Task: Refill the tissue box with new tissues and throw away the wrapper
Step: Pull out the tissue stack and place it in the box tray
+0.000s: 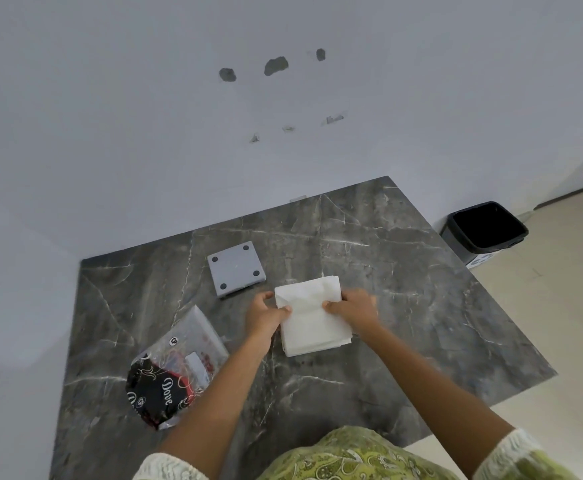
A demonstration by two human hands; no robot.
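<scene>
On my left I see one wrapper (175,370) lying flat on the table (404,271), one grey lid (236,269) beyond. My left hand (264,315) and right hand (350,310) pinch one tissue stack (312,318) mid-table. One bin (486,230) stands far right; tissue box body hidden.

The left hand (264,315) and right hand (350,311) cover both side edges of the tissue stack (312,317), hiding whatever lies beneath it. Left of the stack, the wrapper (175,372) carries small print too fine to read, and the frame's bottom edge cuts off both sleeves.
</scene>
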